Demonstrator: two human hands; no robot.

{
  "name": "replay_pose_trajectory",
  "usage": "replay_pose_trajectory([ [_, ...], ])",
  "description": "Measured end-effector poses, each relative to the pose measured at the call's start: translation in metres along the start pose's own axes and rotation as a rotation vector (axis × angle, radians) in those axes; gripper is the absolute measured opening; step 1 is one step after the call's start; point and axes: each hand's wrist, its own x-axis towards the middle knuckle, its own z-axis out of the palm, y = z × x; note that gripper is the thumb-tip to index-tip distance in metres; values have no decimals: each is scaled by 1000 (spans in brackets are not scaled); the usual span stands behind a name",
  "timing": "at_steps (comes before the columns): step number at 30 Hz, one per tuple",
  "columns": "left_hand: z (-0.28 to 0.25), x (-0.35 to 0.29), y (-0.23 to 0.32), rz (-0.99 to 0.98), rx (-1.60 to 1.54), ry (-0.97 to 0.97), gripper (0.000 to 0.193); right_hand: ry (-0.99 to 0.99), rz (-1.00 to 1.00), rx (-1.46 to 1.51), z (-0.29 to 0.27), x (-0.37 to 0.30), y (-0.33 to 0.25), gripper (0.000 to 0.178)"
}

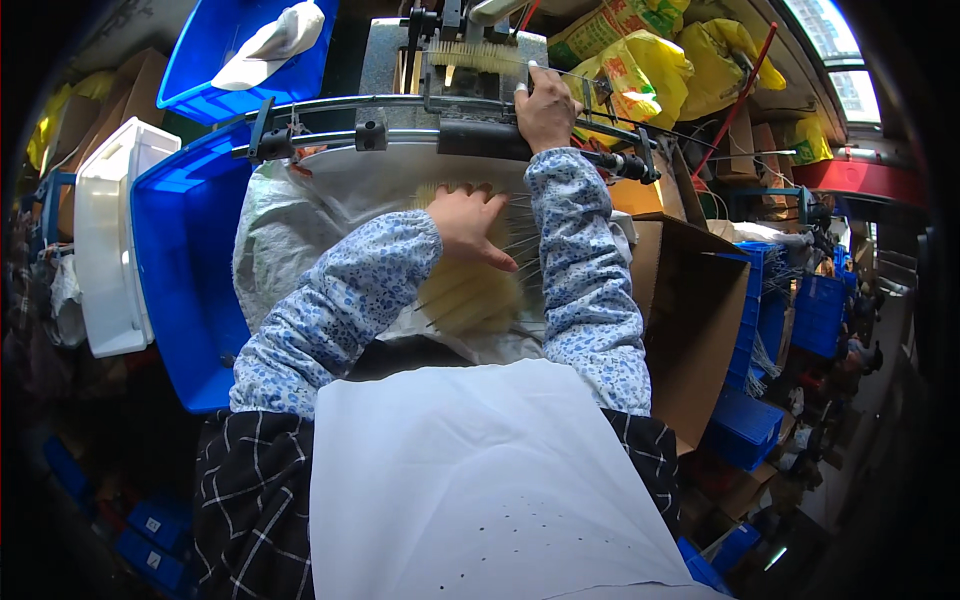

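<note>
Cream bristle brushes (470, 300) with thin wire stems lie in a pile on white sacking in front of me. My left hand (468, 228) rests on the far part of this pile, fingers spread and thumb stretched out to the right. Beyond it, my right hand (548, 108) reaches over the black bar of a machine (485, 138). Its index finger is stretched forward to the wire of a long cream brush (475, 57) lying across the machine, with the thumb apart from it. Its other fingers are partly curled and partly hidden.
A blue bin (190, 270) and a white tub (105, 240) stand at left, with another blue bin (180, 80) behind holding something white. At right is an open cardboard box (695, 330). Yellow bags (640, 75) lie at the back right, near a thin red rod (735, 100).
</note>
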Motion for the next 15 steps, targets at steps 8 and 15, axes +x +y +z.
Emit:
replay_pose_trajectory([
  [8, 5, 5, -7, 43, -3, -16, 97, -68, 5, -14, 12, -2, -55, 36],
  [15, -4, -6, -12, 12, -11, 19, 94, -33, -24, 13, 15, -4, -34, 35],
])
